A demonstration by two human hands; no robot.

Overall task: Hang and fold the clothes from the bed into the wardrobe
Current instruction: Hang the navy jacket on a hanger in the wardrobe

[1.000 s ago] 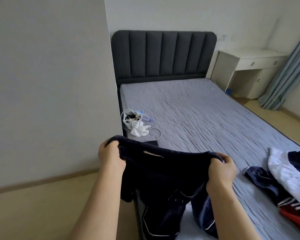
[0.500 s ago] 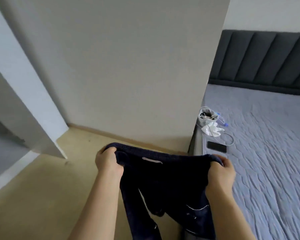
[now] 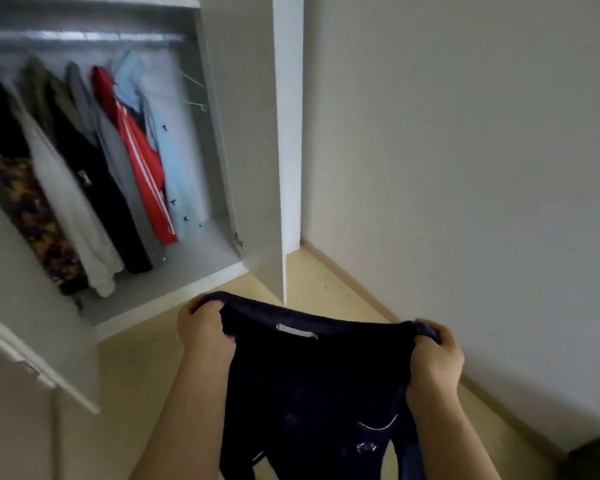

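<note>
A dark navy garment (image 3: 312, 382) with thin white trim hangs stretched between my hands, low in the middle of the view. My left hand (image 3: 201, 327) grips its upper left edge and my right hand (image 3: 435, 358) grips its upper right edge, fingers curled over the fabric. A small pale label shows at the top edge between them. The open wardrobe (image 3: 201, 268) stands ahead to the left, with several garments hanging from its rail (image 3: 84, 38), among them a red one (image 3: 142, 161) and a light blue shirt (image 3: 177, 174).
The wardrobe's right door (image 3: 257, 133) stands open beside a plain wall (image 3: 465, 150). Another open door (image 3: 39, 344) juts out at lower left. Pale wooden floor (image 3: 136, 382) lies below. A dark corner of the bed (image 3: 593, 455) shows at bottom right.
The view has swung left from the bed to the open wardrobe. Both hands keep the same grip on the navy garment, still stretched between them.
</note>
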